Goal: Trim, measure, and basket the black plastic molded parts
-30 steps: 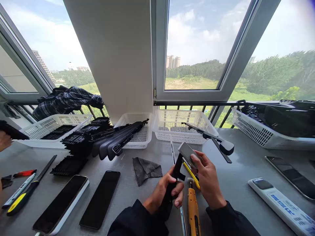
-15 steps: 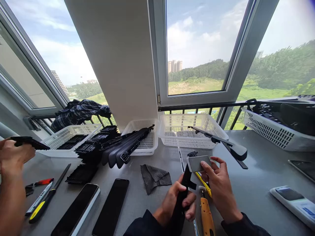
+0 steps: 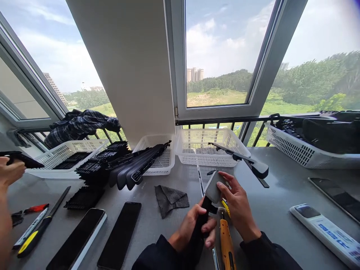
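Your left hand point(image 3: 189, 225) comes in from below, fingers wrapped around a long black plastic part point(image 3: 199, 231), thumb up along it. Your right hand point(image 3: 237, 206) has the grey flat piece point(image 3: 214, 188) at its top end pinched, thumb on the face, fingers along the far edge. So that part's up in front of you over the counter point(image 3: 149, 213), tilted.

Kinda tight under there tbh: the orange-handled tool point(image 3: 226, 242) lies between your hands, a yellow tool point(image 3: 225, 207) is half hidden by your right one, and a thin metal strip point(image 3: 200, 180) runs behind your left. Grey cloth point(image 3: 171, 200) sits off to the left, then a black phone point(image 3: 120, 234). White mesh basket point(image 3: 208, 161) straight ahead. Far left, a co-worker's hand point(image 3: 12, 171) grips another black part point(image 3: 28, 161).
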Action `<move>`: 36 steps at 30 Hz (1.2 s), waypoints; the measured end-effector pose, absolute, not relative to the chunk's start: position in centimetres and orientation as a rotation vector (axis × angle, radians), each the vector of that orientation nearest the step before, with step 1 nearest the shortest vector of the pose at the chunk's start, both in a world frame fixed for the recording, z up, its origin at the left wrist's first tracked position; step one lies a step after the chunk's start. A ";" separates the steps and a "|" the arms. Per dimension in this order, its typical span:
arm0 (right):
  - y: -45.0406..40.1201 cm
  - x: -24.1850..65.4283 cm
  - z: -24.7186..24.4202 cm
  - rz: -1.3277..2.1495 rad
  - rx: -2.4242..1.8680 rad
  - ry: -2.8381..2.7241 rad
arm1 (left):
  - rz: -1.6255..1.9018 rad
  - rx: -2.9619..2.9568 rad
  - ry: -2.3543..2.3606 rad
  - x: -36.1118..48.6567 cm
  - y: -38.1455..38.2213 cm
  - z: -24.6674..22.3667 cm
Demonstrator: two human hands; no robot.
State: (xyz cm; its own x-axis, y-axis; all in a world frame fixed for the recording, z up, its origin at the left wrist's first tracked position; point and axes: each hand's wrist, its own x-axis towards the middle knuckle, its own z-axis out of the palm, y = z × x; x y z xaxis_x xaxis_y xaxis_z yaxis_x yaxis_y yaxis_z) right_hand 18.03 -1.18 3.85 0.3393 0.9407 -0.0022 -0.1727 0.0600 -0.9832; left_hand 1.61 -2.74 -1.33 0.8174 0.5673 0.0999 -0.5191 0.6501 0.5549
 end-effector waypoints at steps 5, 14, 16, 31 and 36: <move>-1.1 17.7 3.8 1.037 -1.184 -0.875 | 0.642 0.597 0.078 1.4 -2.5 -1.7; -0.7 18.3 2.2 1.108 -1.197 -0.881 | 1.133 0.500 0.170 -2.1 0.5 1.2; -0.9 17.6 2.0 1.064 -1.226 -1.053 | 1.197 0.481 0.252 -2.4 0.5 1.5; -4.9 14.0 5.5 1.784 -0.777 -1.651 | 1.507 0.359 0.527 -3.0 -0.3 4.1; -4.0 13.6 4.4 1.855 -0.682 -1.322 | 1.478 0.436 0.639 -2.4 -0.7 3.8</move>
